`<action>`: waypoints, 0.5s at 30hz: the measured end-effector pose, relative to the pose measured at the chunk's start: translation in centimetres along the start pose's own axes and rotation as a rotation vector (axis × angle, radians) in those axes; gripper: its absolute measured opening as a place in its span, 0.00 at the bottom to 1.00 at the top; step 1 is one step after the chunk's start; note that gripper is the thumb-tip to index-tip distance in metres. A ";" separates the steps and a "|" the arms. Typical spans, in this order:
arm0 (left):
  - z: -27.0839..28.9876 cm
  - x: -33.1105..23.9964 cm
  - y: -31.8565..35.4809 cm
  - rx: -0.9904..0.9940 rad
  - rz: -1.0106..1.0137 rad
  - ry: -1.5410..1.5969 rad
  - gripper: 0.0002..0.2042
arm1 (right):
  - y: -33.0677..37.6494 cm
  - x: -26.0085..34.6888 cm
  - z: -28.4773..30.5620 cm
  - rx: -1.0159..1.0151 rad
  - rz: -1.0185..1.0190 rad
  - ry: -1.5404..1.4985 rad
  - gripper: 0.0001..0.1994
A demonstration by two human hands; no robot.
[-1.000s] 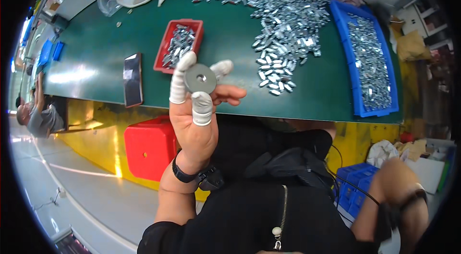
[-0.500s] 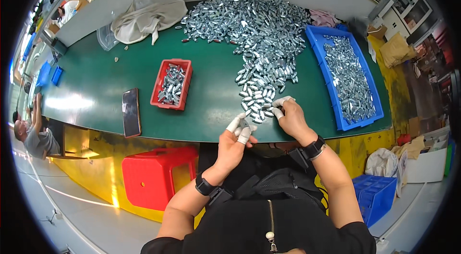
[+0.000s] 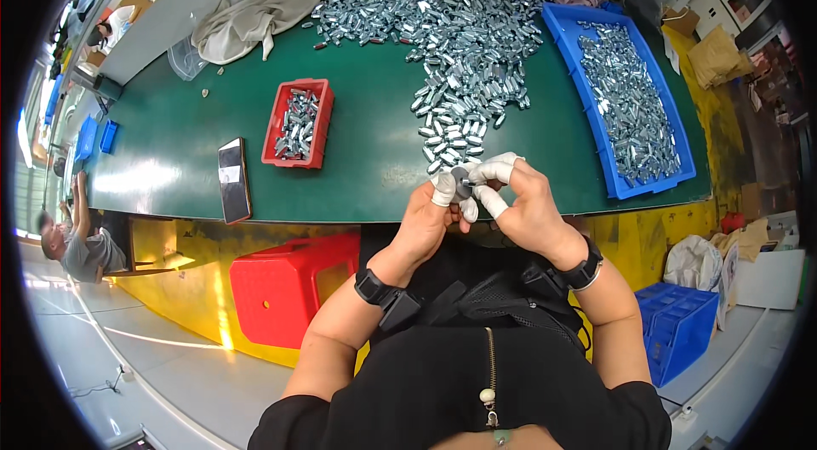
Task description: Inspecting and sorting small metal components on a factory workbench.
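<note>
Both hands, left hand (image 3: 423, 216) and right hand (image 3: 528, 210), pinch one small round grey metal piece (image 3: 460, 180) in white-taped fingers (image 3: 492, 170). A large heap of silvery metal parts (image 3: 451, 28) remains on the green worktop (image 3: 187, 131); the blue plastic tray (image 3: 568, 33) looks partly filled.

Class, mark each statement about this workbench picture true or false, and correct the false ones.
1. Both hands, left hand and right hand, meet on a small grey metal part. True.
2. The red bin is empty. False: it holds metal pieces.
3. The blue tray lies to the person's right. True.
4. The dark phone lies inside the blue tray. False: it lies on the green table, left of the red bin.
</note>
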State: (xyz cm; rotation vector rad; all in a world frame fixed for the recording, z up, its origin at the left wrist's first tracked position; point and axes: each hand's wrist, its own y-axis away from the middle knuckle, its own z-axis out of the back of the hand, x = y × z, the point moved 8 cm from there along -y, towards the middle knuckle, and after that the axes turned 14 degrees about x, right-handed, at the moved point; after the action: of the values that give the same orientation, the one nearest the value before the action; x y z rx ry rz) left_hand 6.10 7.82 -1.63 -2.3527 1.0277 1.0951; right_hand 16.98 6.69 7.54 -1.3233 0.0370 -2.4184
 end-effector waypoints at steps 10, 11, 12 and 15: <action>-1.8 -2.3 0.6 0.036 -0.159 -0.339 0.25 | 0.2 0.7 -0.1 0.036 0.076 0.091 0.06; -1.8 -2.2 0.7 0.039 -0.160 -0.341 0.25 | 0.2 0.2 -0.3 0.033 0.046 0.058 0.06; -1.7 -2.1 0.8 0.024 -0.167 -0.336 0.25 | 0.2 -0.2 -0.5 0.030 0.016 0.025 0.05; -1.2 -2.1 1.0 -0.001 -0.182 -0.321 0.26 | -0.2 -0.6 -0.9 0.025 -0.015 0.006 0.05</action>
State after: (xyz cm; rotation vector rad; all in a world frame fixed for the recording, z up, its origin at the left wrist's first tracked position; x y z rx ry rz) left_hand 5.12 7.45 0.77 -2.1284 0.6852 1.3425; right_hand 16.49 6.91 6.61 -1.3103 -0.0018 -2.4276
